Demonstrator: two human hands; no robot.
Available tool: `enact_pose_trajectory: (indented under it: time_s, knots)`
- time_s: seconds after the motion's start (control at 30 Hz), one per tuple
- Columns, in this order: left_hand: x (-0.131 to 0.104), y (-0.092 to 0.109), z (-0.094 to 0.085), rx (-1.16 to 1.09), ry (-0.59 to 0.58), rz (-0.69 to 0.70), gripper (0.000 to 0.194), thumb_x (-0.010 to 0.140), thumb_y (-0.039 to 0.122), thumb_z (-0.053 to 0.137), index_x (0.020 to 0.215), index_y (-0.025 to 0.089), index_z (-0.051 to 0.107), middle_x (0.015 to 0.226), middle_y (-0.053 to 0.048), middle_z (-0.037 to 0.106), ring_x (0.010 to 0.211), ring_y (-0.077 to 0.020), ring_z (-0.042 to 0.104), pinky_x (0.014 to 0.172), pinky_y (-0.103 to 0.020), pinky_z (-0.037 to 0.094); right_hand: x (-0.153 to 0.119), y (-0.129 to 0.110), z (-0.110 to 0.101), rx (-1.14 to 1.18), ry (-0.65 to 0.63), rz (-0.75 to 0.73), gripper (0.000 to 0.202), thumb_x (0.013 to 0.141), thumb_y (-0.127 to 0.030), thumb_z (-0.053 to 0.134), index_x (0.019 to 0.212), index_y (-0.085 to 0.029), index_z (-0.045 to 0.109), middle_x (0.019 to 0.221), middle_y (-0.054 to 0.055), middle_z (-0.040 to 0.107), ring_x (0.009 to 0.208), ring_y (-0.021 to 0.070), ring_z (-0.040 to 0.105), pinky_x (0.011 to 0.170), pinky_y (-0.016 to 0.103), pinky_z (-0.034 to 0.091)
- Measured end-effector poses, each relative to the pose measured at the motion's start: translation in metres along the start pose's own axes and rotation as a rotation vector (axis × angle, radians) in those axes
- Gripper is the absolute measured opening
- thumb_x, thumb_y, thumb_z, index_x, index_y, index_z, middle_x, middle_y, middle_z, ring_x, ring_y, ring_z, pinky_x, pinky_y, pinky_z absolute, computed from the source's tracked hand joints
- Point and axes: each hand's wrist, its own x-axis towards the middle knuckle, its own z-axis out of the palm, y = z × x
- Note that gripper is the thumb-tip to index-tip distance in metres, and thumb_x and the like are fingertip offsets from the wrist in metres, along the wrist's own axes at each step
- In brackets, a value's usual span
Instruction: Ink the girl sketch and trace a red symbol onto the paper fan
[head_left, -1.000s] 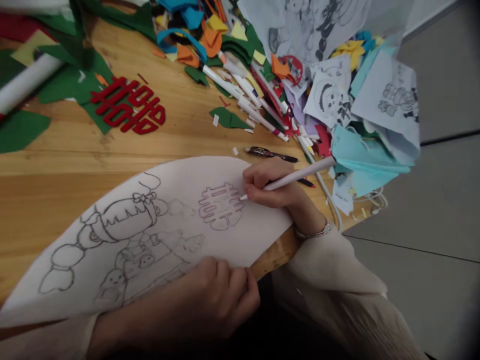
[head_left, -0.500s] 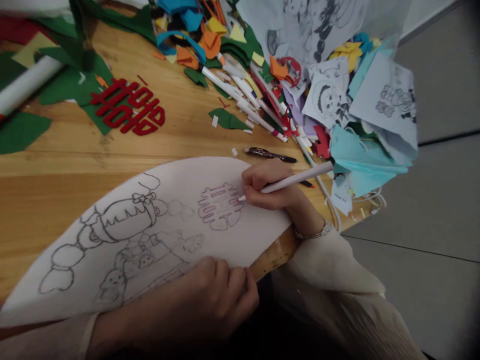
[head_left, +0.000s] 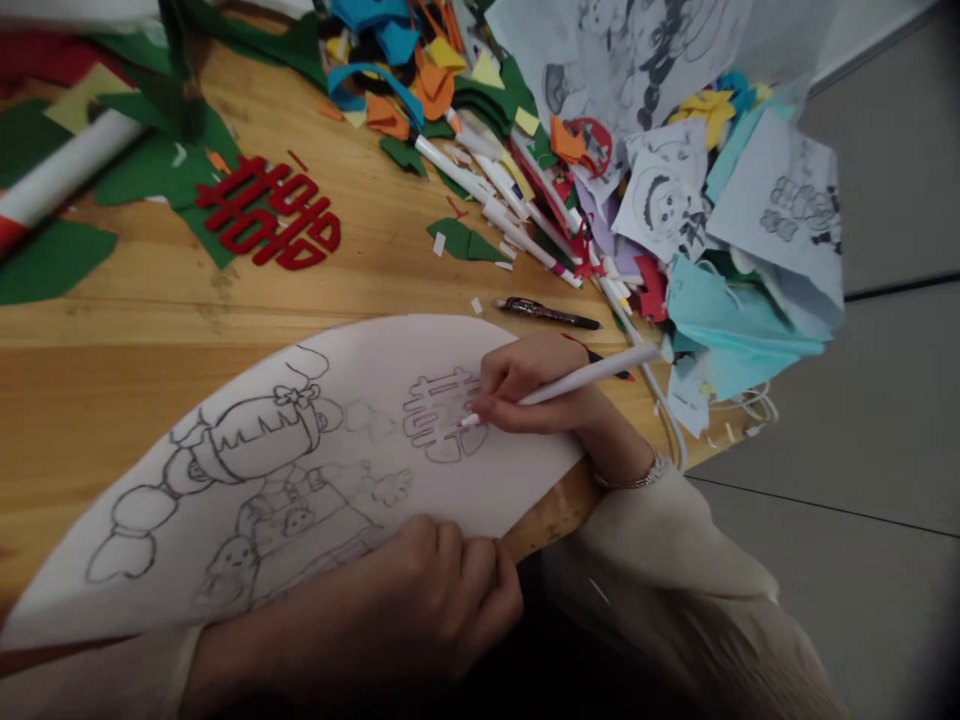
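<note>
A white felt-tip pen [head_left: 592,374] is pinched in my right hand [head_left: 529,382]. Its tip touches the lower right part of a purple-outlined, symmetrical character [head_left: 442,415] drawn on a large, curved sheet of white paper [head_left: 517,480]. Black and grey line drawings of a figure with a long braid [head_left: 262,440] cover the sheet's left side. My left hand [head_left: 442,590] is closed at the near edge of the paper, knuckles up; its fingertips are hidden underneath. A red felt cut-out [head_left: 274,215] with the same kind of character lies beyond the sheet.
Green felt scraps [head_left: 56,255] and a thick white marker [head_left: 71,170] lie far left. Several white pens [head_left: 480,180], coloured scraps and printed drawings [head_left: 667,190] pile up at the back right. A black pen [head_left: 547,313] rests just beyond my right hand.
My right hand has moved the pen tip a little left and toward me, from the character's right edge to its lower part. The whole view has shifted slightly; my left hand stays put.
</note>
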Motion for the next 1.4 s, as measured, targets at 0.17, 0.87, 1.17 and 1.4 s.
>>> enact_pose_trajectory:
  time_s: [0.17,0.87,1.17,1.4]
  knots:
    - [0.001,0.003,0.001,0.012,0.001,-0.029,0.024,0.090,0.021,0.044,0.108,0.012,0.057,0.074,-0.004,0.061,0.049,-0.0133,0.049,0.042,-0.028,0.032,0.001,-0.003,0.001,-0.066,-0.083,-0.010,0.036,0.087,-0.014,0.060,0.056,-0.016,0.042,0.054,-0.004,0.052,0.052,0.0037,0.051,0.049,0.014,0.036]
    - [0.000,0.002,0.003,-0.030,0.015,-0.012,0.025,0.089,0.022,0.047,0.110,0.011,0.057,0.077,-0.006,0.063,0.051,-0.0131,0.050,0.043,-0.028,0.031,-0.009,0.006,0.001,-0.031,-0.254,-0.061,0.033,0.084,-0.012,0.061,0.059,-0.018,0.040,0.060,-0.003,0.053,0.057,0.0066,0.052,0.054,0.020,0.038]
    - [0.001,0.004,0.000,-0.005,-0.004,-0.039,0.024,0.089,0.023,0.048,0.108,0.012,0.057,0.071,-0.004,0.061,0.050,-0.0135,0.050,0.044,-0.029,0.031,-0.008,0.002,0.002,-0.056,-0.278,0.028,0.027,0.086,-0.019,0.063,0.064,-0.017,0.048,0.064,-0.002,0.058,0.062,0.0064,0.056,0.059,0.019,0.042]
    - [-0.001,0.002,0.003,-0.002,0.036,-0.020,0.024,0.089,0.019,0.045,0.107,0.012,0.058,0.065,-0.001,0.056,0.047,-0.0137,0.047,0.041,-0.029,0.030,-0.009,0.004,0.000,-0.062,-0.212,-0.009,0.033,0.088,-0.017,0.057,0.060,-0.018,0.039,0.057,-0.004,0.050,0.056,0.0064,0.051,0.054,0.019,0.040]
